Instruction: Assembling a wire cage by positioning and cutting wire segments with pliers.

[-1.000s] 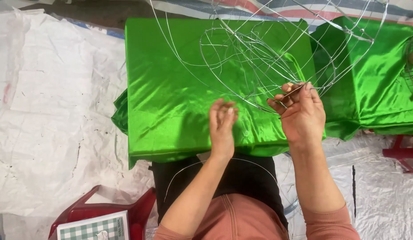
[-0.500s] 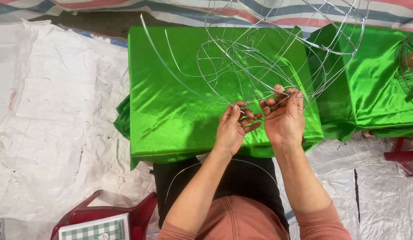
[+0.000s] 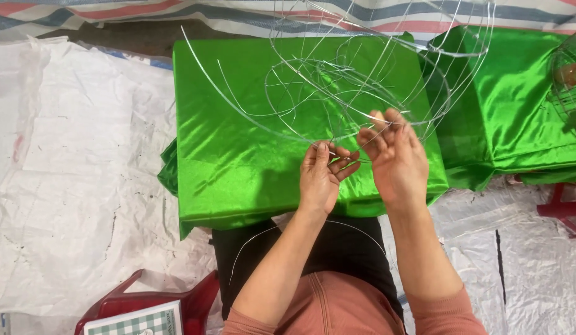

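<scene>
Both hands pinch the wire frame (image 3: 362, 93) over folded green satin (image 3: 238, 142): left hand (image 3: 322, 177), right hand (image 3: 396, 158). Frame apparently shaped already; satin lies unattached.

Single head-worn view, looking steeply down over the near edge of the green satin-covered table (image 3: 238, 180). Close range, facing forward toward the far edge and striped tarp (image 3: 176, 15).

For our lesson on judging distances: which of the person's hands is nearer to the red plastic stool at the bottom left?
Left. The left hand is above and right of the red plastic stool; the right hand is farther right.
</scene>
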